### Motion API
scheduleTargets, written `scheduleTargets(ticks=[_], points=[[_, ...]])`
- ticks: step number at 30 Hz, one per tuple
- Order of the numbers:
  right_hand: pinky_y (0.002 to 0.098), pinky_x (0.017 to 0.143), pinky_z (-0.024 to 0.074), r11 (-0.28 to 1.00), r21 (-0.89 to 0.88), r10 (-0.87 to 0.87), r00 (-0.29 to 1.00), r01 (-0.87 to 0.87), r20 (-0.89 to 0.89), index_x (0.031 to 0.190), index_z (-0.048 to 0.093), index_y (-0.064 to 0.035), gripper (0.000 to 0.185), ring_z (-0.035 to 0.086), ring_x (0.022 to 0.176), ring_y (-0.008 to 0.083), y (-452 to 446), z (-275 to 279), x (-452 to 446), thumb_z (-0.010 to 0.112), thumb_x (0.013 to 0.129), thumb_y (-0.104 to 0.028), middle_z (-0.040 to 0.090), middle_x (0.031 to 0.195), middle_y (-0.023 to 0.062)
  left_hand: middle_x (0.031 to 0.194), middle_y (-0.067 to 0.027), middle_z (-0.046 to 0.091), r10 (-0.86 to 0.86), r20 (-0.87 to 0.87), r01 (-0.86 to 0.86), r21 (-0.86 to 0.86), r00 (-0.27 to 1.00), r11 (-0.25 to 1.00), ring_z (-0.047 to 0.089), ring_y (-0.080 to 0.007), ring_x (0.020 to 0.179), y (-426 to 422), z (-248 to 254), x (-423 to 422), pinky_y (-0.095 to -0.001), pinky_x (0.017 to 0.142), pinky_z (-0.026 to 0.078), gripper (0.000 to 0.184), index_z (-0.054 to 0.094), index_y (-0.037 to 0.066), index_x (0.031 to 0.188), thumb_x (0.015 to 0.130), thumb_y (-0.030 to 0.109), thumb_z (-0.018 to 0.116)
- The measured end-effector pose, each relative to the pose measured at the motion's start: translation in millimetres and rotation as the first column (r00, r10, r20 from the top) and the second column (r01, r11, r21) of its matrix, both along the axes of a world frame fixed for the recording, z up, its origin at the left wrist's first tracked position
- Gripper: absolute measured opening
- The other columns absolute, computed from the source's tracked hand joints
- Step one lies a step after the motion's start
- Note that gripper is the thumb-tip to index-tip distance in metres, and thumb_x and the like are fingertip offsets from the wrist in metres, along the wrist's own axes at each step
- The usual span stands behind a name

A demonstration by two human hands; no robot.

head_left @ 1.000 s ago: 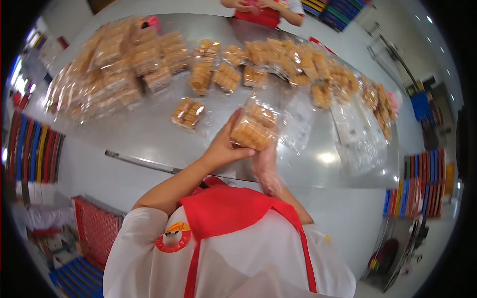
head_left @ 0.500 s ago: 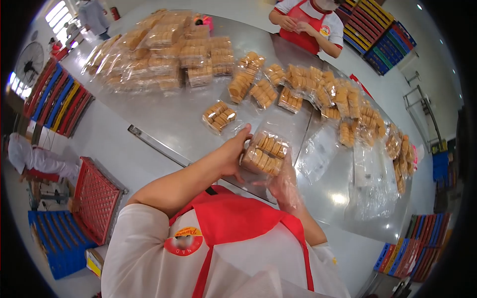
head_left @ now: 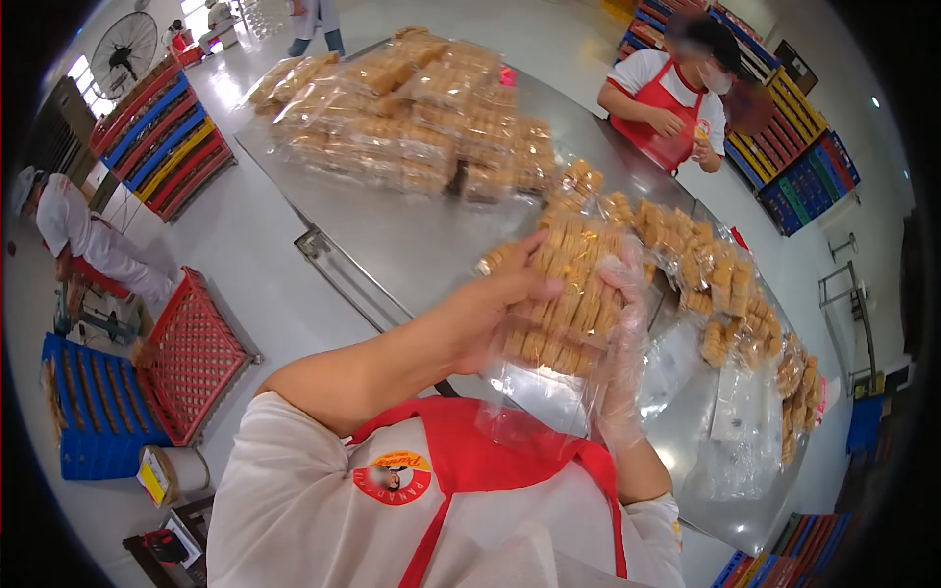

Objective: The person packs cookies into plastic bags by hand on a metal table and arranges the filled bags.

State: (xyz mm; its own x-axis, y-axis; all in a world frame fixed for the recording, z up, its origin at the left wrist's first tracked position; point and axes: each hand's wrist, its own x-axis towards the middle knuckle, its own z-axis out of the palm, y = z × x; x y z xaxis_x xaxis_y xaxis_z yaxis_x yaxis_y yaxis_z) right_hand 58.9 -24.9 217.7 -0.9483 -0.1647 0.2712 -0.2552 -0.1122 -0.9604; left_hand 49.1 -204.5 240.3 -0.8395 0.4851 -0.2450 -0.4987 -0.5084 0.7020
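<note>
Evidently, a good deal is already bagged: a big heap of filled packs stands on the far left of the metal table, and a looser spread of filled packs runs from the middle towards the right. The pack in hand is filled too, held up over the near side of the table, but its loose plastic end hangs down slack. Whether that end is sealed, I cannot tell. Flat clear bags lie on the near right, with no biscuits to be made out in them, so those look unfilled.

The bare left hand is closed around one side of the pack, thumb across its front; the right hand, in a thin see-through glove, holds the other side, so the grip is as wide as the pack.

The biscuits look pale gold, dry and rounded, set on edge in tight ridged rows. The film around them is thin, glossy and crinkled, catching bright glints, and the loose end looks limp. Smooth grey metal shows dull reflections beneath. Across the table, a co-worker in a red apron has both hands raised in front
</note>
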Motion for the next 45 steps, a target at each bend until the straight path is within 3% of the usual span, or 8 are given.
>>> scheduleTargets(ticks=[8, 14, 24, 37, 38, 39, 41, 45], points=[[0.0379, 0.091, 0.0546, 0.995, -0.083, -0.058, 0.998, 0.055, -0.038, 0.141, 0.045, -0.0058, 0.070, 0.033, 0.142, 0.0324, -117, -9, -39, 0.054, 0.096, -0.058, 0.024, 0.159, 0.0136, 0.143, -0.0139, 0.048, 0.278, -0.117, -0.252, 0.198, 0.953, 0.947, 0.054, -0.0312, 0.126, -185, 7, -14, -0.0462, 0.105, 0.044, 0.079, 0.029, 0.009, 0.153, 0.080, 0.015, 0.060], [0.0316, 0.076, 0.0546, 0.817, -0.159, -0.546, 0.833, 0.554, 0.095, 0.131, 0.052, -0.0046, 0.040, 0.056, 0.112, 0.0227, -129, -70, -65, 0.059, 0.098, -0.026, 0.050, 0.135, 0.0114, 0.148, -0.0210, 0.045, 0.587, -0.279, -0.593, 0.072, 0.760, 0.802, 0.052, -0.0349, 0.129, -347, 22, -45, -0.0475, 0.107, 0.044, 0.075, 0.032, -0.001, 0.151, 0.080, 0.017, 0.053], [0.0238, 0.061, 0.0445, 0.483, 0.256, -0.874, 0.446, 0.837, 0.191, 0.122, 0.055, -0.0027, 0.029, 0.051, 0.069, 0.0096, -126, -192, -55, 0.058, 0.095, -0.012, 0.056, 0.100, 0.0055, 0.137, -0.0145, 0.053, 0.423, -0.479, -0.518, -0.079, 0.769, 0.852, 0.053, -0.0288, 0.123, -449, 1, -235, -0.0439, 0.103, 0.045, 0.076, 0.032, 0.019, 0.155, 0.083, 0.013, 0.055], [0.0329, 0.087, 0.0470, 0.260, 0.537, -0.924, 0.369, 0.802, -0.103, 0.120, 0.057, 0.0006, 0.029, 0.055, 0.097, 0.0212, -114, -231, -34, 0.060, 0.092, -0.005, 0.053, 0.114, 0.0115, 0.126, -0.0057, 0.053, 0.276, -0.502, -0.533, -0.490, 0.819, 0.690, 0.050, -0.0224, 0.111, -422, -53, -292, -0.0465, 0.097, 0.045, 0.063, 0.044, 0.018, 0.148, 0.089, 0.028, 0.062], [0.0336, 0.087, 0.0469, 0.325, 0.456, -0.929, 0.370, 0.829, -0.010, 0.121, 0.057, -0.0003, 0.030, 0.055, 0.098, 0.0201, -115, -230, -33, 0.061, 0.092, -0.005, 0.053, 0.114, 0.0109, 0.134, -0.0060, 0.051, 0.284, -0.581, -0.612, -0.507, 0.763, 0.607, 0.050, -0.0240, 0.118, -454, -77, -314, -0.0454, 0.098, 0.046, 0.057, 0.050, 0.016, 0.141, 0.091, 0.039, 0.062], [0.0313, 0.081, 0.0494, 0.329, 0.446, -0.934, 0.357, 0.832, 0.025, 0.120, 0.057, -0.0016, 0.028, 0.057, 0.092, 0.0176, -110, -234, -29, 0.061, 0.093, -0.006, 0.054, 0.112, 0.0097, 0.137, -0.0070, 0.051, -0.299, -0.909, -0.931, -0.340, 0.289, 0.134, 0.046, -0.0256, 0.128, -480, -90, -322, -0.0443, 0.099, 0.045, 0.054, 0.052, 0.012, 0.137, 0.093, 0.044, 0.059], [0.0276, 0.069, 0.0506, 0.371, 0.214, -0.917, 0.320, 0.904, 0.240, 0.117, 0.057, -0.0025, 0.024, 0.057, 0.082, 0.0140, -110, -223, -22, 0.060, 0.093, -0.006, 0.055, 0.107, 0.0091, 0.130, -0.0136, 0.057, 0.588, -0.689, -0.886, -0.181, 0.424, 0.427, 0.051, -0.0301, 0.126, -421, -32, -263, -0.0448, 0.103, 0.045, 0.039, 0.050, 0.002, 0.135, 0.098, 0.017, 0.048], [0.0237, 0.057, 0.0477, 0.303, 0.036, -0.912, 0.278, 0.952, 0.301, 0.110, 0.058, -0.0019, 0.016, 0.056, 0.070, 0.0110, -65, -226, -3, 0.057, 0.095, -0.006, 0.058, 0.090, 0.0069, 0.120, -0.0188, 0.059, 0.393, -0.917, -0.875, 0.245, -0.069, 0.417, 0.058, -0.0280, 0.105, -366, -30, -189, -0.0406, 0.094, 0.046, 0.040, 0.054, -0.003, 0.126, 0.094, 0.020, 0.052]])
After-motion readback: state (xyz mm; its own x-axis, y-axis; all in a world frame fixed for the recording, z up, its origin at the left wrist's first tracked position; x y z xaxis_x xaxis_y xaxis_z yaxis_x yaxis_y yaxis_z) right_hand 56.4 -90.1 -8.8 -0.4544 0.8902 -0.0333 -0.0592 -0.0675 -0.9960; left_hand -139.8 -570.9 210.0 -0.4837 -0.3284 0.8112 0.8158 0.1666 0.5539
